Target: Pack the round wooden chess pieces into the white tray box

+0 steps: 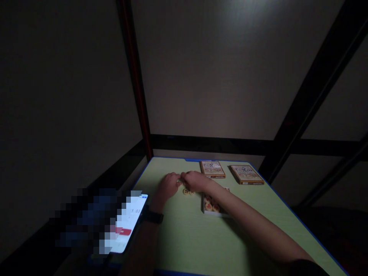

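Note:
My left hand (169,184) and my right hand (195,181) meet over the middle of the table, fingertips almost touching. Both have their fingers curled closed. A small pale thing (178,181) shows between them; it is too small and dim to name. Just below my right hand lie two round wooden Chinese chess pieces (186,191) with dark marks. An open box (204,209) sits under my right forearm, with several chess pieces marked in red (208,207) in it. My forearm hides part of that box.
Two flat printed boxes lie on the far side of the pale green table (184,237), one near the middle (212,169), another to the right (246,174). A lit phone (126,222) is at the left edge, beside my left wrist. Walls stand behind and left.

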`<state>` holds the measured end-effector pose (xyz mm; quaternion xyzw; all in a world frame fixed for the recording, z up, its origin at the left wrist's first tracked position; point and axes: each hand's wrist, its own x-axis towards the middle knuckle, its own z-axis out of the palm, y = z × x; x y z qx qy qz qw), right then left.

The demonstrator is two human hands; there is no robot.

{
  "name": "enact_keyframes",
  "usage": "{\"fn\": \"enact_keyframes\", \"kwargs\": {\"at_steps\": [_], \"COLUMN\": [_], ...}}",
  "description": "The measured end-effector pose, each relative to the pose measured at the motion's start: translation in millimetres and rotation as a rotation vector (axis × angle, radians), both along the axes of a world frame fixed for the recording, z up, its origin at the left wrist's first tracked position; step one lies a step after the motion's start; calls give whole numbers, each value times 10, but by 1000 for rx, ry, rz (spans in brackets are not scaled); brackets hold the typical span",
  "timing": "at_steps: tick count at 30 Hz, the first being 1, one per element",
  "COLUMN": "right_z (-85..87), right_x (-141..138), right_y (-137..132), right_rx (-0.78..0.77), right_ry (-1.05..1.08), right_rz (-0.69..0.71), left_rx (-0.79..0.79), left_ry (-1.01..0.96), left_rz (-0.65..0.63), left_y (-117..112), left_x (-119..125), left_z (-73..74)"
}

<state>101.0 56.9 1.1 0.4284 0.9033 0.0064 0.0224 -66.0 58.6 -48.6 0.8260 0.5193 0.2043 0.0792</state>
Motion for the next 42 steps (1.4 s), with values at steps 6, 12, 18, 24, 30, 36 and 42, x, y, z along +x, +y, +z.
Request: {"fn": "enact_keyframes", "kwargs": {"at_steps": [6, 12, 18, 24, 30, 36, 42], "right_z": [56, 103, 417, 481, 190, 122, 248], "right_x": [-14, -25, 497, 1233, 1294, 1249, 1319], "right_y": [-28, -24, -299, -964, -1110, -1079, -1123], "right_rx": [3, 5, 12, -105, -51, 67, 146], "right_ry": [-29, -22, 150, 300, 170, 61, 39], "right_rz": [18, 39, 72, -7, -22, -53, -158], "left_rx": [-28, -13, -17, -33, -55, -33, -28], "left_ry": [37, 45, 28, 30, 46, 29, 6], "left_rz": [1, 8, 9, -10, -4, -22, -18], "left_y": [29, 42, 22, -8, -18, -2, 1], "left_x": [-12, -28, -15, 39, 60, 23, 23], "left_z": [-7, -46, -16, 30, 38, 6, -6]}}
